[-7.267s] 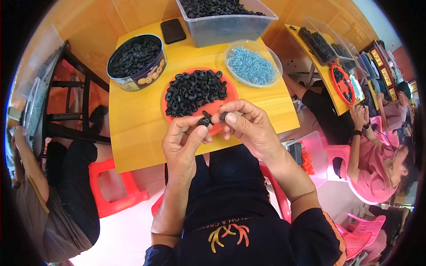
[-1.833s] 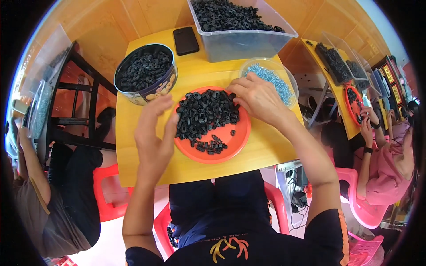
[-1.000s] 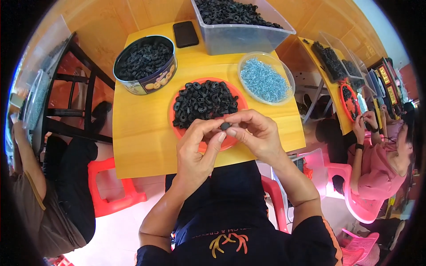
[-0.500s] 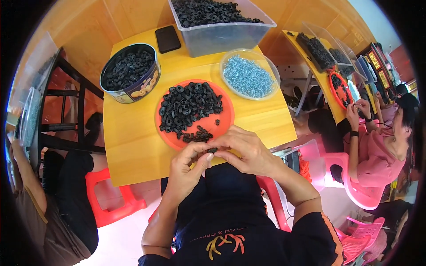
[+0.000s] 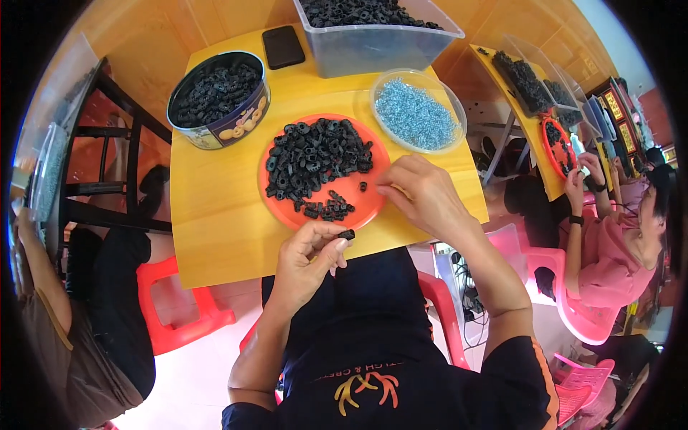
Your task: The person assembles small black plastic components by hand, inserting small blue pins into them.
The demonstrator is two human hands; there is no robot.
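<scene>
My left hand (image 5: 309, 259) pinches a small black plastic part (image 5: 347, 234) between thumb and fingertips, just off the near edge of a round orange plate (image 5: 371, 206). Over the plate's right edge is my right hand (image 5: 428, 195), its fingers loosely bent and slightly apart, with nothing visible in them. A heap of black plastic parts (image 5: 315, 158) covers the far side of the plate. Nearer lies a small cluster of black pieces (image 5: 330, 209), and one lone black part (image 5: 363, 186) sits by my right fingertips. Beyond that hand, a clear round tub (image 5: 459, 118) holds tiny shiny bluish pieces (image 5: 416, 115).
A round tin (image 5: 240, 129) of black parts stands back left on the yellow table (image 5: 215, 244), beside a dark phone-like slab (image 5: 283, 47). Behind is a large clear bin (image 5: 387, 56) of black parts. Another person (image 5: 609, 244) works at the right; someone else sits left.
My right hand has left the left hand and moved right and away from me, toward the tub. My left hand keeps the black part. The whole view has shifted slightly.
</scene>
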